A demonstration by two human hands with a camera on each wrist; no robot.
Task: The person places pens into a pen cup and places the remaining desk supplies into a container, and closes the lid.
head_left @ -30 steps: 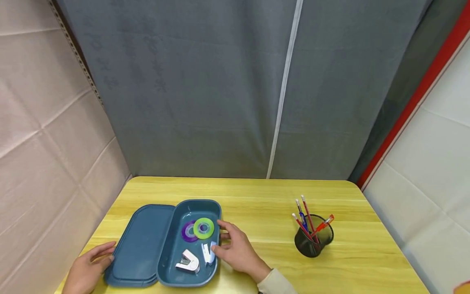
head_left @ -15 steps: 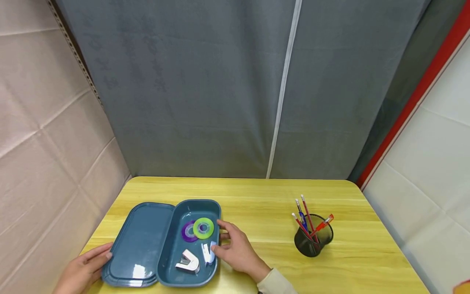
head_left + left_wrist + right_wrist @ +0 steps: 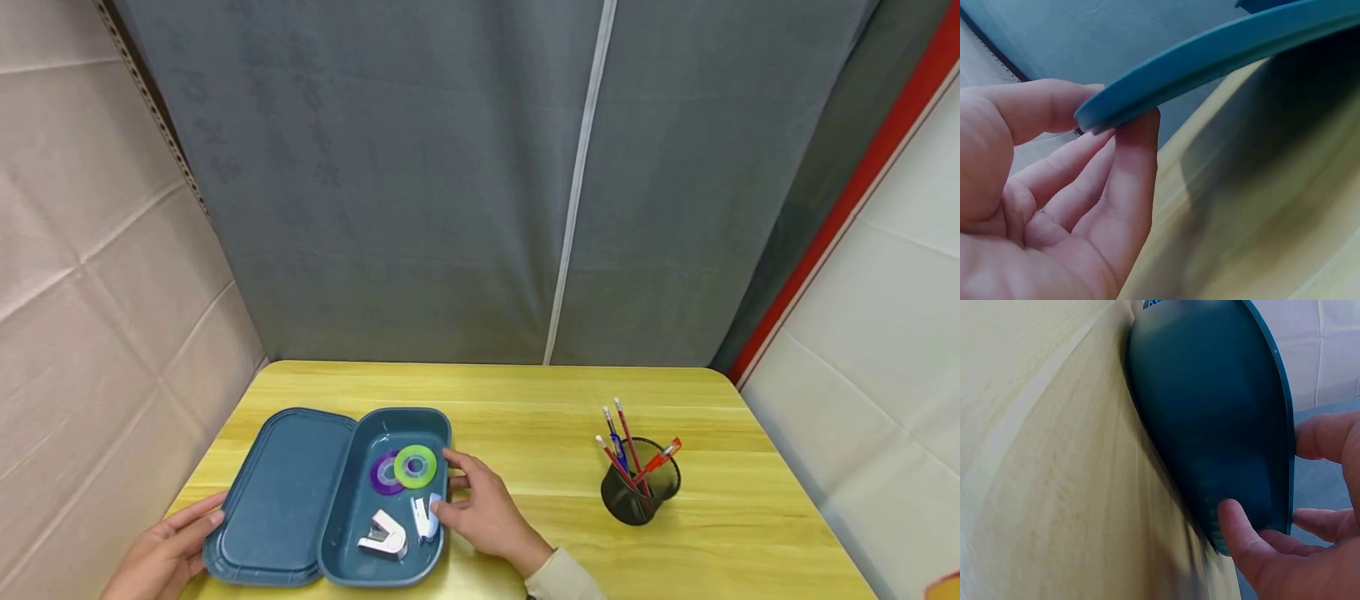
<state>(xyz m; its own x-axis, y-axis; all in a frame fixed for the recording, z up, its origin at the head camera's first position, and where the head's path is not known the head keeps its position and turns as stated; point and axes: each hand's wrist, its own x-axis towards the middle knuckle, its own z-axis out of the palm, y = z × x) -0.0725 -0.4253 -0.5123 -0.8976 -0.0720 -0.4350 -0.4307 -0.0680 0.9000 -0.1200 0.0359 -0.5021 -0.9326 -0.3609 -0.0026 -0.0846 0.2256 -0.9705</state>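
My left hand (image 3: 168,542) pinches the outer left edge of a blue lid (image 3: 273,492), thumb on top and fingers beneath. In the left wrist view this edge is lifted over the table, with a shadow below. The lid's right side meets a blue open box (image 3: 337,542). My right hand (image 3: 483,508) holds the box's right wall, thumb at the rim and other fingers along the outside. Inside lie a green tape roll (image 3: 416,467) overlapping a purple one (image 3: 382,473), a white stapler-like thing (image 3: 386,533) and a white and pale-blue V-shaped thing (image 3: 425,517).
A black mesh pen cup (image 3: 630,500) with several pencils and pens stands right of the box on the yellow wooden table (image 3: 750,500). A grey curtain (image 3: 412,208) hangs behind, with pale cloth walls at both sides.
My left hand has moved left and slightly up with the lid's outer edge, and the lid's tilt has changed. The right hand, the box and its contents look unchanged.
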